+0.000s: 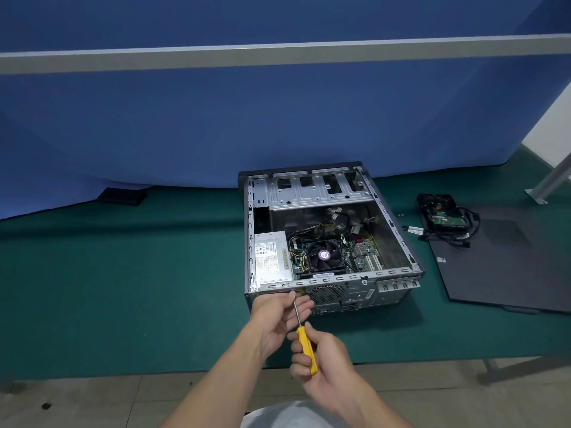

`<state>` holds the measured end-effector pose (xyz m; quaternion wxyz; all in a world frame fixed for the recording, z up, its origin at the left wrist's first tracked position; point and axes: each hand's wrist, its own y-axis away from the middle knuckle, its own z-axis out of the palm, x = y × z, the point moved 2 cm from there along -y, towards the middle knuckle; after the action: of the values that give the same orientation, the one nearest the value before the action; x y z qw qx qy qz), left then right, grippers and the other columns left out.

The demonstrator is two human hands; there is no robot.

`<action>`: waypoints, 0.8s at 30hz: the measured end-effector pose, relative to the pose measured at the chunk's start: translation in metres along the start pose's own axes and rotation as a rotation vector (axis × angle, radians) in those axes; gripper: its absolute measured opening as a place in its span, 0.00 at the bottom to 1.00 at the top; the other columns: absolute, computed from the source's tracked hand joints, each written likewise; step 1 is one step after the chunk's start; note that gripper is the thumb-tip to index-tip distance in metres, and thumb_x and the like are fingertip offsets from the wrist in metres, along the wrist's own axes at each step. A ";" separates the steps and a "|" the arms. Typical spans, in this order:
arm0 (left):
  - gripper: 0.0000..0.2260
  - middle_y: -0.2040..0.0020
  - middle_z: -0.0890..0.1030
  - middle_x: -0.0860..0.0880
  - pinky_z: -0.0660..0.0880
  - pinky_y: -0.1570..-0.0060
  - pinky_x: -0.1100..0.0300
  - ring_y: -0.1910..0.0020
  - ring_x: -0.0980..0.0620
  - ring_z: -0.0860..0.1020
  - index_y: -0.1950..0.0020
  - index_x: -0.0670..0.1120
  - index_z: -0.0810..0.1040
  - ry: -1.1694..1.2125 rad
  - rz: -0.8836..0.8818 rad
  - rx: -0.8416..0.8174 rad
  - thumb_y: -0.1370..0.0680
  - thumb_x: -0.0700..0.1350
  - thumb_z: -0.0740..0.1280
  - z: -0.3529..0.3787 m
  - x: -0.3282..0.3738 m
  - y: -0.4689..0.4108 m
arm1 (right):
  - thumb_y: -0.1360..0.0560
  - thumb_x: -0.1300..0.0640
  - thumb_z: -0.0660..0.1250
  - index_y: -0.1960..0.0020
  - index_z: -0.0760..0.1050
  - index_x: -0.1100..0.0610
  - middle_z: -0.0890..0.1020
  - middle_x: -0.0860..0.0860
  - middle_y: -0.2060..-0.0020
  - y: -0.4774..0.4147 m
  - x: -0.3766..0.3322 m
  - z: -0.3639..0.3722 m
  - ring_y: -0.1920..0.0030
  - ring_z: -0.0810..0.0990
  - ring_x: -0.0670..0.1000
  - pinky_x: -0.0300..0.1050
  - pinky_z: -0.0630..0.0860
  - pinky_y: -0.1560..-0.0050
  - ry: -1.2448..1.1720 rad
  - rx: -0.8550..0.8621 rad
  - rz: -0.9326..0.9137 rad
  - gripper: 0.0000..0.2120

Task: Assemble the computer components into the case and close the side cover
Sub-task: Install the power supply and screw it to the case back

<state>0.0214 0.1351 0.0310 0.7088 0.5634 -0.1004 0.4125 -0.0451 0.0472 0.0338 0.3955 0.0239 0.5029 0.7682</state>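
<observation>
An open case (358,293) lies on its side on the green worktop (123,288), its rear panel turned toward the person so the screw points along that edge can be reached from the front. Inside, the power supply (273,257) sits at the near left corner and the fan (323,256) beside it over the board; the drive cage (315,189) at the far end looks unfilled.

The right hand (327,362) is wrapped around the yellow handle of a screwdriver (306,350), with the shaft angled up and forward toward the rear panel's upper left corner. The left hand (278,313) pinches the shaft near its tip between thumb and fingers, apparently to steady and aim it (the tip and any screw are hidden behind the fingers). The likely step is fastening the power supply to the rear wall.

Well apart to the right, the side cover (509,273) lies flat, kept clear of the work until closing. A hard drive (441,211) rests at its far corner, with loose cables (466,233) trailing across it, both seemingly awaiting installation. A blue partition (278,118) stands behind.
</observation>
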 end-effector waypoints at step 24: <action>0.05 0.57 0.84 0.36 0.81 0.67 0.61 0.59 0.43 0.85 0.50 0.30 0.77 -0.022 0.020 0.038 0.22 0.32 0.66 0.001 0.001 0.003 | 0.19 0.54 0.62 0.57 0.76 0.61 0.73 0.51 0.72 0.001 0.000 0.006 0.76 0.65 0.46 0.38 0.57 0.78 0.264 0.032 -0.084 0.12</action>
<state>0.0205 0.1349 0.0344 0.6925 0.5802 -0.1058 0.4154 -0.0432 0.0511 0.0376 0.3573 -0.0923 0.5632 0.7394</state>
